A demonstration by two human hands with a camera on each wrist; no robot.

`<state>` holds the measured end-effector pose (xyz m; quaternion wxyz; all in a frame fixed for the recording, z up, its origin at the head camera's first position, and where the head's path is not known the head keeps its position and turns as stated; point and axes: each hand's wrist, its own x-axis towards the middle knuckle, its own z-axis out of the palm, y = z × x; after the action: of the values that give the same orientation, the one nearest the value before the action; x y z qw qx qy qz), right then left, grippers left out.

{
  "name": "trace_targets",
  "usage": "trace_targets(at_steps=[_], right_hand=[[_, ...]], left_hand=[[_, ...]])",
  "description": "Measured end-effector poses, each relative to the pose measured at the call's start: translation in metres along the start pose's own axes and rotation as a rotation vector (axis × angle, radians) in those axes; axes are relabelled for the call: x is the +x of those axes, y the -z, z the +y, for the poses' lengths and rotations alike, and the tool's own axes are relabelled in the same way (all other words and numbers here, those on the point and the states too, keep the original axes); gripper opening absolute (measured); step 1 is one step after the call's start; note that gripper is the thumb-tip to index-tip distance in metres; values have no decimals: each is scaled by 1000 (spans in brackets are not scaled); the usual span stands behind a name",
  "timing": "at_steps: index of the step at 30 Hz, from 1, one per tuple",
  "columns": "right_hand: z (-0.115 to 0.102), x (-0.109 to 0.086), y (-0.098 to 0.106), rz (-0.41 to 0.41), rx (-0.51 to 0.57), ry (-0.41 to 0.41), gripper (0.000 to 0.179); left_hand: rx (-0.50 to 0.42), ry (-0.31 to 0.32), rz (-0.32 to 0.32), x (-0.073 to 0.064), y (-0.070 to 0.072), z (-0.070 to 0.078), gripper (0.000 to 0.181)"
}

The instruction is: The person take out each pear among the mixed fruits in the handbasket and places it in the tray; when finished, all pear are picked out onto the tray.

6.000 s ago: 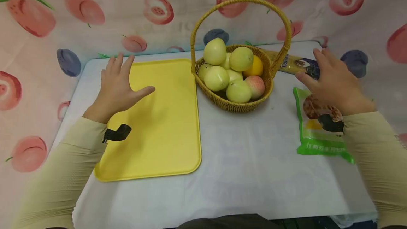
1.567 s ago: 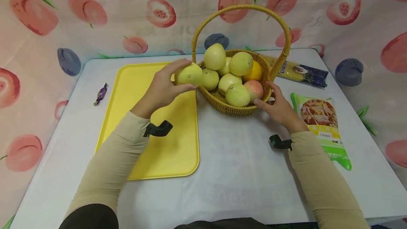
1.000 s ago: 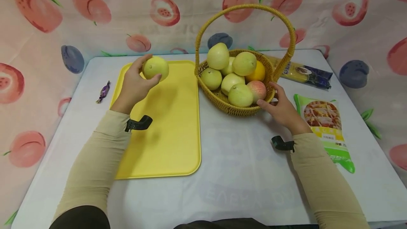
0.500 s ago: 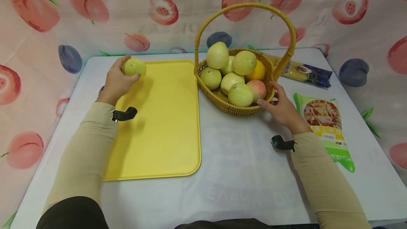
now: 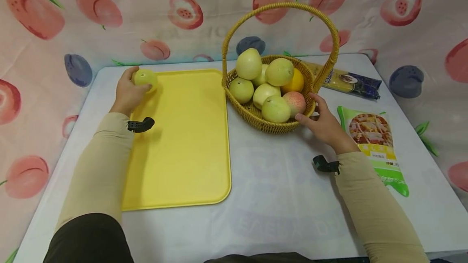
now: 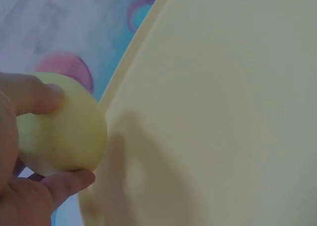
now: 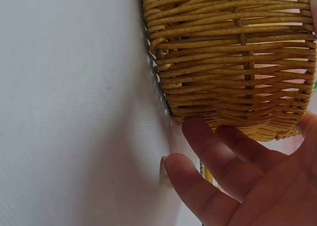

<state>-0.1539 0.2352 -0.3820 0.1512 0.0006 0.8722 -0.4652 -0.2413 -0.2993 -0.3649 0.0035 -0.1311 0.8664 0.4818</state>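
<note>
My left hand [image 5: 128,92] holds a pale yellow-green pear [image 5: 145,81] over the far left corner of the yellow tray [image 5: 183,141]. In the left wrist view, fingers and thumb grip the pear [image 6: 64,127] from two sides, and a shadow falls on the tray [image 6: 223,87]. My right hand [image 5: 327,127] holds the near right side of the wicker basket [image 5: 270,126], thumb at the rim and fingers against the outer wall. The right wrist view shows those fingers [image 7: 213,151] below the woven wall [image 7: 237,62]. Several pale pears [image 5: 276,108], an orange [image 5: 294,82] and a peach [image 5: 294,102] fill the basket.
A green food packet [image 5: 373,141] lies right of my right hand. Behind the basket is a long yellow and blue pasta packet [image 5: 351,83]. The basket's tall handle [image 5: 281,5] arches above the fruit. A fruit-print cloth [image 5: 204,44] hangs along the back of the white table [image 5: 278,198].
My left hand has carried the pear from the basket leftward across the tray to its far left corner. The purple candy seen earlier is now hidden by that hand. My right hand stays at the basket.
</note>
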Motion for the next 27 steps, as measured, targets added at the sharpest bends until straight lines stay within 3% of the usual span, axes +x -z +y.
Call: trace_targets(at_steps=[15, 27], right_hand=[[0, -2, 1, 0, -37, 3, 101], [1, -1, 1, -1, -21, 19, 99]], left_hand=[[-22, 59, 85, 9, 2, -17, 74], [12, 81, 159, 21, 6, -15, 70]])
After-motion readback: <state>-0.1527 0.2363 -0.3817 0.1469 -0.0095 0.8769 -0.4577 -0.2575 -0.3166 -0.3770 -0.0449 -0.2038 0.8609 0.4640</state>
